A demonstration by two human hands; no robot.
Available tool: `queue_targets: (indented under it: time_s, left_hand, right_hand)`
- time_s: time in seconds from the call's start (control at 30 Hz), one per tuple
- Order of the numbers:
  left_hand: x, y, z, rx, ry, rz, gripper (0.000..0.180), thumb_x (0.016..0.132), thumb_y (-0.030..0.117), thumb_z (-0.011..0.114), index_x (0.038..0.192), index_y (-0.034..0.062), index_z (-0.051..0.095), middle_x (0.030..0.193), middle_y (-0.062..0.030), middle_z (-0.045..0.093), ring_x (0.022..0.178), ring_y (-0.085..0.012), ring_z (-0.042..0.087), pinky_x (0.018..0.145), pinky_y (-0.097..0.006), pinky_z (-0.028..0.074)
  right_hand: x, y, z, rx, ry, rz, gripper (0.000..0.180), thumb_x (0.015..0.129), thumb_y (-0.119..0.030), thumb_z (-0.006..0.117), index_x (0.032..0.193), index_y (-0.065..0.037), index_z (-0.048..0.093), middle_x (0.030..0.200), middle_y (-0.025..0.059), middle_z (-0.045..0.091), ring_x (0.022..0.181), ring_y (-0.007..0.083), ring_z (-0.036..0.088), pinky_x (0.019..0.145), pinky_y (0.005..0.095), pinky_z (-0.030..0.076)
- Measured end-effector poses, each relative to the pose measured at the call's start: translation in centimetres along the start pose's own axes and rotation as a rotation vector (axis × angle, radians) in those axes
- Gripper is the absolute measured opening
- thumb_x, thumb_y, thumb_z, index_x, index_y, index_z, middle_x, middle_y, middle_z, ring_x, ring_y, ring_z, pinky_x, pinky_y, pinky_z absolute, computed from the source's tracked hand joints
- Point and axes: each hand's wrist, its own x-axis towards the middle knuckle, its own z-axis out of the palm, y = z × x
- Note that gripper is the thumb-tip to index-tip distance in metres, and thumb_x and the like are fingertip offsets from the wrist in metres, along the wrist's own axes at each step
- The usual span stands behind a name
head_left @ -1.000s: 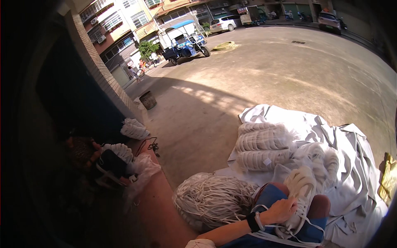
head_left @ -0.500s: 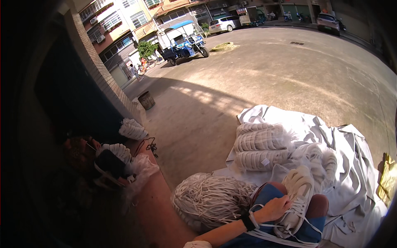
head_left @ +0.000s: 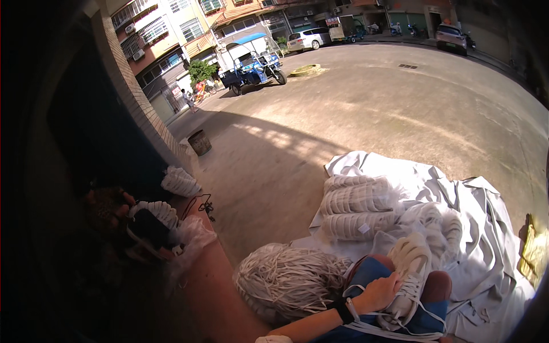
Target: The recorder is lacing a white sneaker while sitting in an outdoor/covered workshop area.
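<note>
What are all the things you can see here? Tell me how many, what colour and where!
white shoe: one, white, on the person's lap under the left hand.
laces: several strands, white, trailing from the shoe across the lap.
bundle of laces: one big bunch, white, on the ground left of the lap.
bagged shoes: two clear bags, white, stacked on the sheet.
sheet: one, white, spread on the concrete at right.
three-wheeled cart: one, blue, parked far off in the sun.
cars: two, white and silver, far at the top.
bucket: one, dark, by the brick wall.
left hand: one, resting on the shoe, black band at the wrist.
right hand: not in view.
</note>
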Motion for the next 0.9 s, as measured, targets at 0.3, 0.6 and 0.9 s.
queue_targets:
  time_s: [0.3, 0.6, 0.9]
  left_hand:
    - [-1.1, -0.7, 1.4, -0.011, 0.015, 0.025, 0.021, 0.098, 0.024, 0.051, 0.098, 0.0030, 0.048, 0.074, -0.0245, 0.062, 0.070, -0.0449, 0.062, 0.062, -0.051, 0.048]
    - [-1.1, -0.4, -3.5, -0.172, -0.034, -0.058, 0.015, 0.096, 0.014, 0.056, 0.093, -0.0003, 0.052, 0.068, -0.0159, 0.058, 0.058, -0.0260, 0.057, 0.057, -0.035, 0.046]
    - [-2.5, 1.6, -3.2, -0.289, -0.170, -0.119, 0.025, 0.088, 0.020, 0.070, 0.089, 0.0024, 0.053, 0.065, -0.0012, 0.051, 0.056, -0.0077, 0.043, 0.052, -0.024, 0.039]
  right_hand:
    - [0.9, -1.0, -4.9, 0.191, 0.299, -0.041, 0.021, 0.092, -0.018, 0.057, 0.099, 0.001, 0.061, 0.084, 0.0183, 0.064, 0.081, 0.0340, 0.062, 0.072, 0.0402, 0.049]
    - [9.1, -9.9, -3.3, 0.273, 0.274, -0.474, 0.010, 0.083, -0.007, 0.067, 0.093, -0.005, 0.066, 0.075, 0.0094, 0.056, 0.063, 0.0271, 0.057, 0.058, 0.0370, 0.046]
    - [10.7, -9.3, -3.7, 0.220, 0.140, -0.505, 0.015, 0.084, -0.017, 0.067, 0.095, -0.006, 0.067, 0.085, 0.0087, 0.058, 0.071, 0.0298, 0.061, 0.060, 0.0394, 0.048]
